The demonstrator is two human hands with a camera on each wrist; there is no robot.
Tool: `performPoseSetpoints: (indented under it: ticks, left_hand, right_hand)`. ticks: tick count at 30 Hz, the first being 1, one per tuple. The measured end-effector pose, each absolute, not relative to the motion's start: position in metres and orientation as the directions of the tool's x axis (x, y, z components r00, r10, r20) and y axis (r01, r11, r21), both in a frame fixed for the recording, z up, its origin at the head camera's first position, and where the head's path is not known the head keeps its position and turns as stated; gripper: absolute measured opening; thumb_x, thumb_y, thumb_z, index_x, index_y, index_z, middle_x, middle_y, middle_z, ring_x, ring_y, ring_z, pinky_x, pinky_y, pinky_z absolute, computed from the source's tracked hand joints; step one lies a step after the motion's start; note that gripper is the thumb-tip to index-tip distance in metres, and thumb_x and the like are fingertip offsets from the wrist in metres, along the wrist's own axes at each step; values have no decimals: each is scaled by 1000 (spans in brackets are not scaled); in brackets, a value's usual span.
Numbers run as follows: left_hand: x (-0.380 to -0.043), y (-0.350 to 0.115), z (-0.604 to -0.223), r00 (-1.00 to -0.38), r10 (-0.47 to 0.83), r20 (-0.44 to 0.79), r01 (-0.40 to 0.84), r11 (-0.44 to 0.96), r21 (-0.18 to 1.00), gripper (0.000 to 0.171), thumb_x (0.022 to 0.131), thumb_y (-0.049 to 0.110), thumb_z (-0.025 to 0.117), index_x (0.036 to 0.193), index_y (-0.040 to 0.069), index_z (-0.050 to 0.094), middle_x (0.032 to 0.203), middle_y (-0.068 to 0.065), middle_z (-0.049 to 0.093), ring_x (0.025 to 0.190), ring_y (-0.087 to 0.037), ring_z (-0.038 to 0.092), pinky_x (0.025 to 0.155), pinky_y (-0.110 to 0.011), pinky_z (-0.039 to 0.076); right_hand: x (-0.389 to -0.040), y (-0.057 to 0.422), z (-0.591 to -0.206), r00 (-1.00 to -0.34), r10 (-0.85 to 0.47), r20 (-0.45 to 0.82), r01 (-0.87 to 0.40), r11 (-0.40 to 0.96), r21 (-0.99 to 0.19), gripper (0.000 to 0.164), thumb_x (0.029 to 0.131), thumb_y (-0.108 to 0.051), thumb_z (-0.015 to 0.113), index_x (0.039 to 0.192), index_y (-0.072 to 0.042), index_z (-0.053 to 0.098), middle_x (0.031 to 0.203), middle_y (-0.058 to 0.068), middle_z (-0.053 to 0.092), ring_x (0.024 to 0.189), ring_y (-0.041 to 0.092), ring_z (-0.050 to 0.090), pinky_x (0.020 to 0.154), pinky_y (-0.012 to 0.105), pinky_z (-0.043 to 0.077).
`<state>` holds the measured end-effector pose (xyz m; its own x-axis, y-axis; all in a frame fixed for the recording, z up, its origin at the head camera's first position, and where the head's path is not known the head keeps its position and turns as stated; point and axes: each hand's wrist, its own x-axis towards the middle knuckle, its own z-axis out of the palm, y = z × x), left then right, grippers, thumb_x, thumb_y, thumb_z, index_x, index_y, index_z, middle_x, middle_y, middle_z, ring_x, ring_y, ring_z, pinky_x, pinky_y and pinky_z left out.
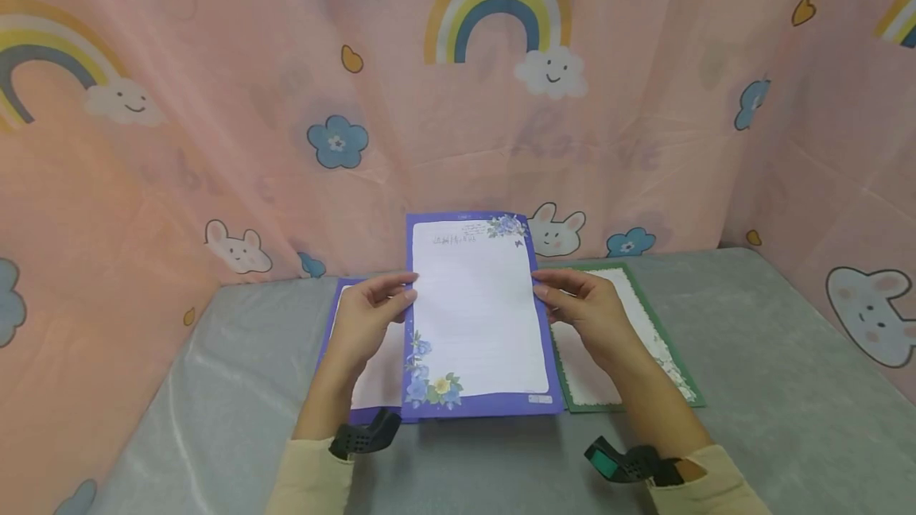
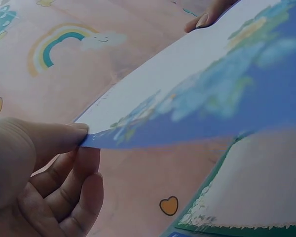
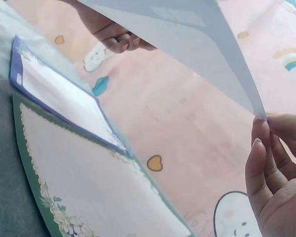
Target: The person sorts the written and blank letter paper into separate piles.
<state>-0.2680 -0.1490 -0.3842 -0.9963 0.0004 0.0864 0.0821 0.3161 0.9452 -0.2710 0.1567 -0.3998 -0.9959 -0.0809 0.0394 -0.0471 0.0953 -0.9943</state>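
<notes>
Both hands hold up a purple-bordered sheet of stationery paper [image 1: 478,308] with blue flowers in two corners and faint writing near its top. My left hand [image 1: 368,312] pinches its left edge between thumb and fingers. At the opposite edge my right hand [image 1: 588,310] pinches it the same way; the right wrist view shows the sheet's plain underside above the table. Below and to the left lies another purple-bordered sheet [image 1: 375,380], partly covered in the head view. A green-bordered sheet [image 1: 590,372] with white flowers lies to the right, partly behind the right forearm.
A grey cloth-covered table [image 1: 758,356] spreads under the sheets. Behind it hangs a pink curtain [image 1: 458,141] printed with rainbows, rabbits and flowers, meeting the table's back edge. Each wrist wears a dark band, the left band [image 1: 366,434] and the right band [image 1: 630,461].
</notes>
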Motion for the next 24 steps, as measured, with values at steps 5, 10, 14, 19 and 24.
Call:
performPoseSetpoints:
  ticks: [5, 10, 14, 19, 24]
  left_hand:
    - [-268, -150, -382, -996, 6, 89, 87, 297, 951, 27, 95, 16, 70, 121, 12, 73, 96, -8, 71, 80, -14, 66, 77, -25, 56]
    - [-266, -153, -379, -995, -2, 98, 93, 308, 947, 27, 95, 17, 70, 122, 12, 73, 101, -11, 72, 82, -16, 66, 78, -25, 57]
    - [-264, -157, -376, -994, -17, 108, 95, 353, 931, 28, 96, 20, 69, 123, 13, 72, 105, -13, 73, 86, -17, 67, 81, -24, 56]
    - [-261, -164, -369, -994, -28, 108, 89, 380, 921, 29, 97, 21, 68, 125, 14, 72, 111, -12, 73, 91, -18, 68, 83, -22, 56]
    - [-258, -171, -363, -992, -18, 127, 111, 373, 921, 30, 97, 19, 68, 126, 13, 71, 117, -12, 72, 92, -14, 67, 83, -20, 56]
  right_hand:
    - [-269, 156, -397, -996, -76, 55, -59, 48, -997, 42, 97, -20, 69, 129, 6, 63, 99, -13, 71, 80, 7, 67, 75, 21, 58]
    - [-267, 153, -395, -995, -77, 59, -60, 17, -998, 36, 95, -19, 71, 125, 1, 67, 96, -11, 70, 78, 7, 65, 74, 20, 58]
    - [-265, 148, -394, -995, -84, 62, -62, -3, -998, 30, 95, -20, 72, 120, -4, 71, 91, -9, 69, 75, 7, 63, 74, 21, 57]
    - [-262, 140, -394, -994, -80, 70, -69, -23, -997, 23, 96, -18, 69, 117, -7, 72, 88, -9, 69, 74, 7, 62, 72, 21, 57]
    - [-258, 134, -391, -993, -97, 69, -61, -79, -995, 14, 96, -15, 69, 109, -18, 75, 86, -10, 68, 74, 7, 61, 70, 20, 55]
